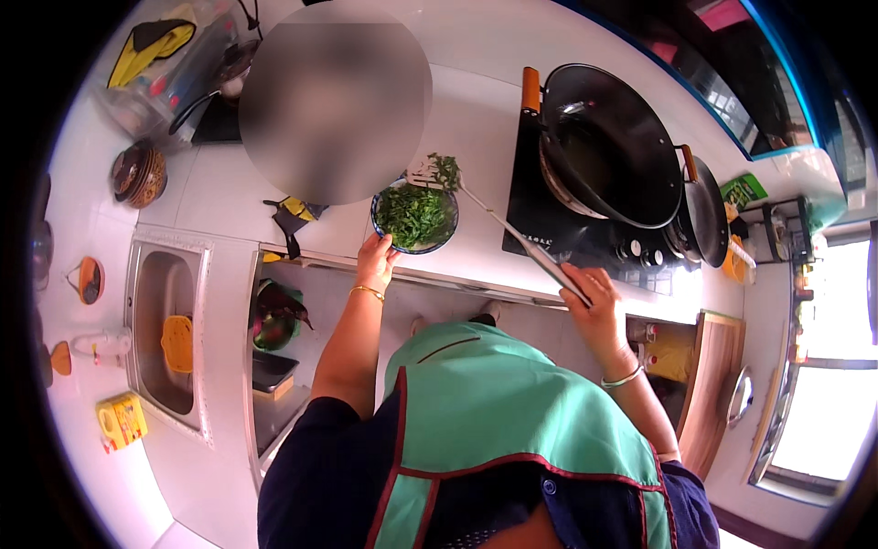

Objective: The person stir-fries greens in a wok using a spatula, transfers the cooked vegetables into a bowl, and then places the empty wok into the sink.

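Observation:
My left hand (375, 263) grips the near left rim of a blue-edged bowl (454, 225), its thumb against the side. Chopped leafy greens (413, 216) fill the bowl. My right hand (594, 302) is wrapped round the handle of a long metal slotted spatula (523, 240). The spatula's head is over the far right rim of the bowl, with a small clump of greens (444, 172) on it. To the right, a black wok (608, 137) with wooden handles sits tilted on a black cooktop (523, 197); its inside looks shiny, with no greens visible.
A lidded pan (704, 215) stands right of the wok. A blurred round patch hides part of the counter behind the bowl. Left of the bowl lies a black-and-yellow cloth (297, 218). A sink (165, 284) holds an orange basket (177, 343). An open drawer (279, 371) is below the counter.

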Available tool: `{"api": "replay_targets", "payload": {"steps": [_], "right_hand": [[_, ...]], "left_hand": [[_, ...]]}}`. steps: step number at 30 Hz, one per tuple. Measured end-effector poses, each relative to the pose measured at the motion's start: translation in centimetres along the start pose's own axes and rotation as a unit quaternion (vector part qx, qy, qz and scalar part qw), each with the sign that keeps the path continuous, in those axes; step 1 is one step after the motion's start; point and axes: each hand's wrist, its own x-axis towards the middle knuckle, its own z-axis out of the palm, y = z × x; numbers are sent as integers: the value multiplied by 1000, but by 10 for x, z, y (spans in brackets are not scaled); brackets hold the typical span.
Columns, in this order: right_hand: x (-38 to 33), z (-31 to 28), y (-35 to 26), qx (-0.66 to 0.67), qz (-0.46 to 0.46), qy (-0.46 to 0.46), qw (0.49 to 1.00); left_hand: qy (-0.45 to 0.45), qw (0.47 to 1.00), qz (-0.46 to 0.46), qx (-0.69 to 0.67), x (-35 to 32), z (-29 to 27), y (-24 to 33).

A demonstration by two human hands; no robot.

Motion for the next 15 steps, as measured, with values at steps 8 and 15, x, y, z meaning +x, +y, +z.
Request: {"api": "replay_targets", "payload": {"steps": [8, 15], "right_hand": [[-18, 59, 17, 317, 292, -127, 893], [-38, 72, -10, 587, 380, -150, 699]], "left_hand": [[67, 997, -16, 36, -17, 13, 11], [-122, 968, -211, 54, -192, 144, 35]]}}
